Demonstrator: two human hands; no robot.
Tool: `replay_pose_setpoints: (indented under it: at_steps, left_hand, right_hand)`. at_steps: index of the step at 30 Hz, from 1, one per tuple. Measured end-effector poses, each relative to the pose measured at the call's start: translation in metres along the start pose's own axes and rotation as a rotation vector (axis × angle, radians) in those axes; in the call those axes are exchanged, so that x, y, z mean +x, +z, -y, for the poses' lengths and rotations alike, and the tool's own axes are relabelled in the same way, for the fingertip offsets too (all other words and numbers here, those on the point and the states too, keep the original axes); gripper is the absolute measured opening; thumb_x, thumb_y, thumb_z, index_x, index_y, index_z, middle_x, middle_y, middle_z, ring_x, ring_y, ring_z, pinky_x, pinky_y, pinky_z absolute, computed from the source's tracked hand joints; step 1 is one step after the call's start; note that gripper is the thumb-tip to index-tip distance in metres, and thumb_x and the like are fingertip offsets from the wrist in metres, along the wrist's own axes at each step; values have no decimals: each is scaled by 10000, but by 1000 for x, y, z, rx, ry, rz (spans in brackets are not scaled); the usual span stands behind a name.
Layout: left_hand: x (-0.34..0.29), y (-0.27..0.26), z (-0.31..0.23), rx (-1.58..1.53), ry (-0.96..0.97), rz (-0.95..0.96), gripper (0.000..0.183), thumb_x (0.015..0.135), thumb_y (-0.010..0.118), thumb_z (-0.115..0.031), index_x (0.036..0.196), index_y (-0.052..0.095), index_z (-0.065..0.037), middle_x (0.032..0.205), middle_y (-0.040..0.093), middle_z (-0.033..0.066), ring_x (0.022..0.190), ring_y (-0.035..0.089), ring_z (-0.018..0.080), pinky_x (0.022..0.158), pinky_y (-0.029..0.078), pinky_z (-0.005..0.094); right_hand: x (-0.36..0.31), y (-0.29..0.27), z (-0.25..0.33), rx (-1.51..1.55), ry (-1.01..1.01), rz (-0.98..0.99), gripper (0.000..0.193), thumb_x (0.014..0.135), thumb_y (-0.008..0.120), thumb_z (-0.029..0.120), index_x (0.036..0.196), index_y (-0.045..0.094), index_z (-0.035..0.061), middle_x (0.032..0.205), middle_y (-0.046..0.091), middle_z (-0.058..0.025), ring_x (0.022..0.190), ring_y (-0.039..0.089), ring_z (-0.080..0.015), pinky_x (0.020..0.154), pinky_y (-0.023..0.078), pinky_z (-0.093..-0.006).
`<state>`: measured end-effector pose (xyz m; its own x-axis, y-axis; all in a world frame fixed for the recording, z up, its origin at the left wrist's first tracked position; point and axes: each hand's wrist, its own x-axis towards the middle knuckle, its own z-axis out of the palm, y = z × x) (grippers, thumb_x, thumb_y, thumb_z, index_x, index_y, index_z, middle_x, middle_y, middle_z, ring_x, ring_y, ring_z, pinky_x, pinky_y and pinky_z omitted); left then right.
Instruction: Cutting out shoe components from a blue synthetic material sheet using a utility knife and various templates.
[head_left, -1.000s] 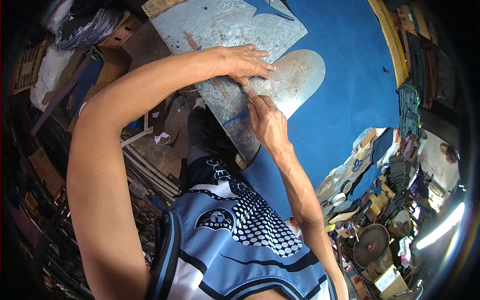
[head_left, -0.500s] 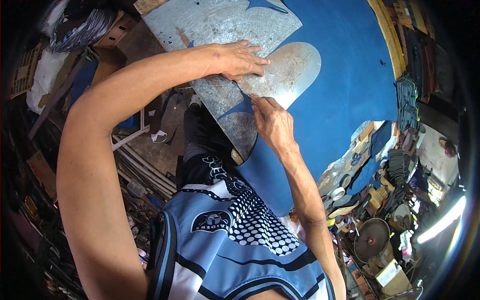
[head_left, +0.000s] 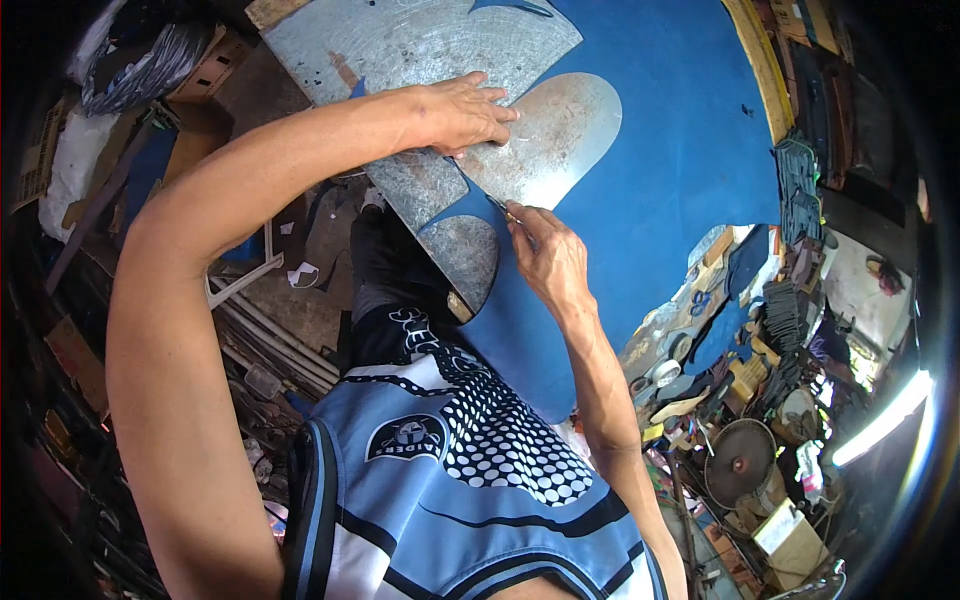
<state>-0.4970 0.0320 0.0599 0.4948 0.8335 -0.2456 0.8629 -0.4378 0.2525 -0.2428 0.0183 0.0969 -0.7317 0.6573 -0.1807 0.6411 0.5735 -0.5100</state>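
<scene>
My left hand [head_left: 468,112] lies flat with its fingers apart on a grey metal template [head_left: 570,125] with a long rounded outline, like a shoe sole. The template rests on a large blue sheet [head_left: 690,160]. My right hand [head_left: 550,258] is closed around a thin, pointed knife [head_left: 500,206], most of it hidden in the fingers. Its tip is at the blue sheet beside the template's near edge. Beneath the sheet shows a scratched metal plate [head_left: 420,50], bared where curved pieces of blue are gone.
A wooden edge [head_left: 762,70] borders the work surface on the right. Beyond it stand stacked dark pieces [head_left: 797,190] and a round fan [head_left: 740,463]. Scraps and small tools lie at the right. Pale pipes [head_left: 275,345] and a cardboard box [head_left: 208,65] are on the left.
The whole view has shifted slightly. Relative to the template, my right hand with the knife has moved a little right and toward me. My left hand stays pressed on the template.
</scene>
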Motion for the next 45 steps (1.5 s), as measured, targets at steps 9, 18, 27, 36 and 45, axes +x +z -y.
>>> replay_pose_setpoints:
  at_steps: [9, 18, 27, 36, 45]
  left_hand:
    - [80, -11, -82, 270, -345, 156, 892, 681, 774, -621, 1289, 529, -16, 1149, 646, 191, 1158, 576, 300, 898, 473, 500]
    - [73, -13, -88, 325, -344, 166, 908, 709, 763, -612, 1312, 487, 7, 1158, 627, 232, 1161, 572, 323, 891, 472, 484]
    - [69, -10, -91, 364, -342, 143, 915, 716, 755, -617, 1304, 483, 29, 1166, 622, 233, 1167, 574, 305, 900, 466, 468]
    - [68, -9, -92, 382, -351, 152, 936, 703, 753, -636, 1305, 483, 28, 1192, 607, 238, 1151, 586, 297, 906, 466, 450]
    - [66, -7, -94, 411, -357, 157, 923, 719, 750, -627, 1305, 479, 33, 1195, 600, 243, 1129, 591, 302, 909, 461, 447]
  right_hand:
    - [-4, 7, -10, 13, -29, -29, 241, 899, 615, 95, 1124, 697, 70, 1027, 702, -137, 898, 679, -349, 775, 538, -420]
    - [-20, -2, -21, 18, -18, -35, 215, 897, 624, 116, 1092, 706, 86, 995, 692, -128, 844, 680, -349, 709, 546, -442]
    - [-28, -11, -30, 9, 11, 47, 238, 901, 628, 135, 1124, 707, 113, 1129, 660, -171, 896, 688, -367, 748, 562, -455]
    - [-31, -20, -45, -77, 18, 105, 267, 912, 646, 148, 1172, 703, 161, 1221, 636, -160, 875, 704, -322, 784, 562, -418]
    - [-41, -19, -61, -47, -13, 97, 267, 902, 650, 135, 1163, 703, 149, 1283, 642, -125, 997, 685, -316, 848, 561, -402]
